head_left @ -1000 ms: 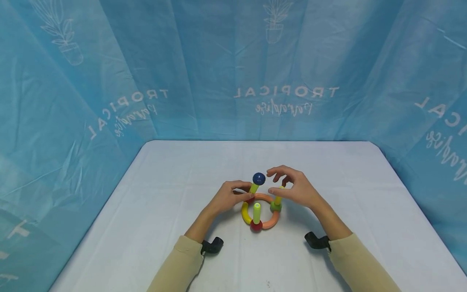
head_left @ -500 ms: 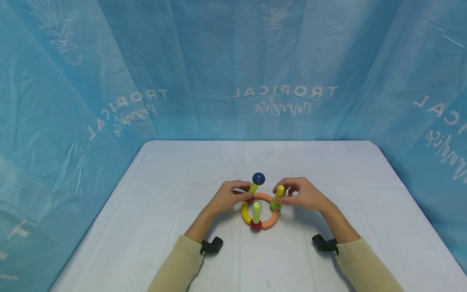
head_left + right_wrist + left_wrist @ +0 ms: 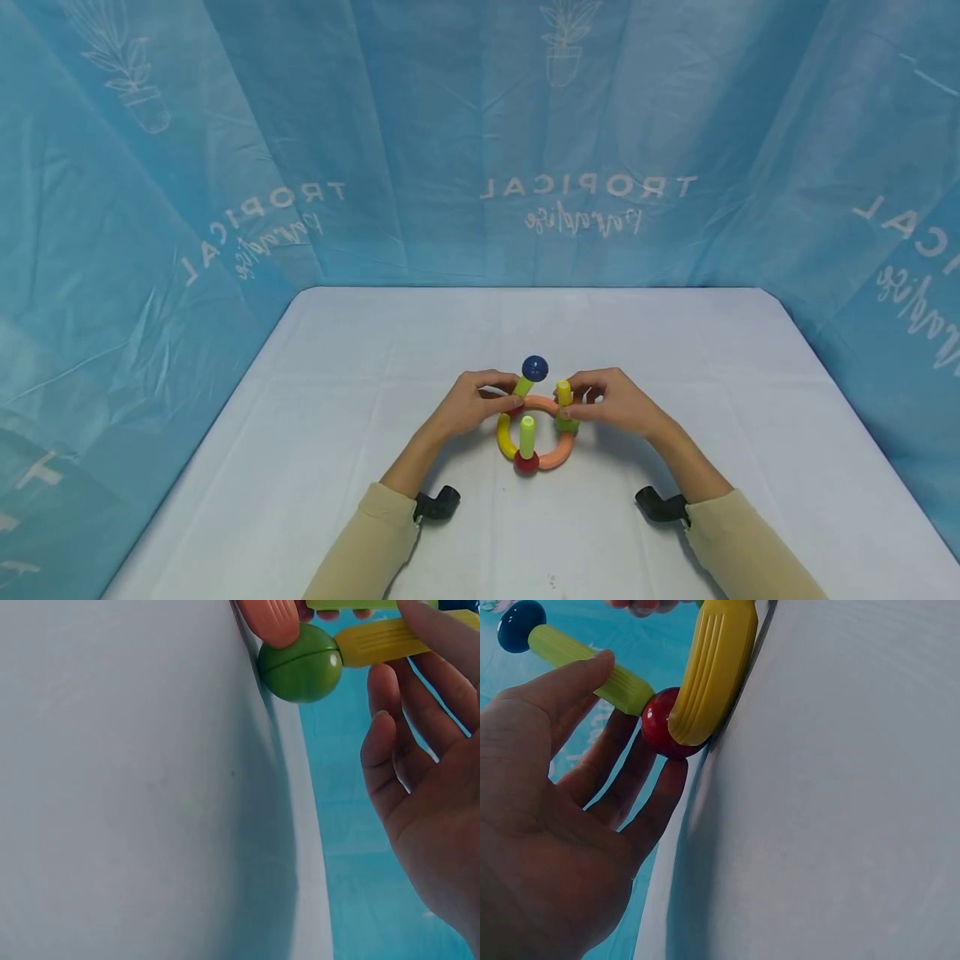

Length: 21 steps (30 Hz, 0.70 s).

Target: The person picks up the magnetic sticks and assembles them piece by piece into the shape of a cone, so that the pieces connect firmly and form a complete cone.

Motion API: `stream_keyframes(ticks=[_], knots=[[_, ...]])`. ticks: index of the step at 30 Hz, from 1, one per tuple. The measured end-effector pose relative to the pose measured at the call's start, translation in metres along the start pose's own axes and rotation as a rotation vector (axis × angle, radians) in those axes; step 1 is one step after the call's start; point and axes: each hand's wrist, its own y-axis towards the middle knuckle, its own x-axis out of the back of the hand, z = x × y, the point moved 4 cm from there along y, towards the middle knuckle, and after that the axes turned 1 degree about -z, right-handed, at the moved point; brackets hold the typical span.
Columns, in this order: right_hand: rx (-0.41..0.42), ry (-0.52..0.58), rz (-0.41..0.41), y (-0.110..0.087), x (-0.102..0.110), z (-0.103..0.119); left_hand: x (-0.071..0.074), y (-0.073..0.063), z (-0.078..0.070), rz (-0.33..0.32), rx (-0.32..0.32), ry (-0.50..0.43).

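A ring of magnetic building pieces lies on the table, made of curved orange rods [image 3: 557, 454] and a curved yellow rod [image 3: 504, 437] joined by balls. At its far left, my left hand [image 3: 476, 402] pinches a lime stick [image 3: 559, 649] that rises from a red ball [image 3: 657, 724] and carries a blue ball [image 3: 535, 368] on top. On the right, my right hand [image 3: 618, 406] pinches a straight yellow stick [image 3: 371, 643] standing on a green ball [image 3: 301, 669]. In front, another lime stick [image 3: 527, 437] stands on a second red ball [image 3: 527, 462].
White cloth covers the table [image 3: 360, 350] around the ring. A blue printed curtain [image 3: 480, 150] closes off the back and both sides. Black wrist mounts [image 3: 438, 503] sit at both sleeve cuffs.
My right hand has come down and taken hold of the yellow stick, whose top has swung left so that it stands more upright. My left hand stays in place.
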Motion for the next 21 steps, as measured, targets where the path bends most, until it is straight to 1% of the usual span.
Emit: stream_keyframes(ticks=[5, 12, 15, 19, 21], knots=[[-0.009, -0.005, -0.008, 0.000, -0.002, 0.002, 0.000, -0.001, -0.001, 0.002, 0.005, 0.002], [-0.029, -0.003, -0.021, -0.001, -0.004, 0.005, -0.001, -0.001, -0.005, 0.032, -0.036, -0.008], [-0.024, -0.029, -0.022, -0.001, -0.005, 0.005, -0.004, 0.003, 0.005, 0.038, -0.041, -0.015], [-0.013, -0.063, -0.023, 0.000, -0.004, 0.006, -0.008, 0.009, 0.026, 0.027, -0.032, -0.004], [-0.010, -0.070, -0.023, 0.000, -0.005, 0.006, -0.008, 0.011, 0.031, 0.022, -0.028, 0.005]])
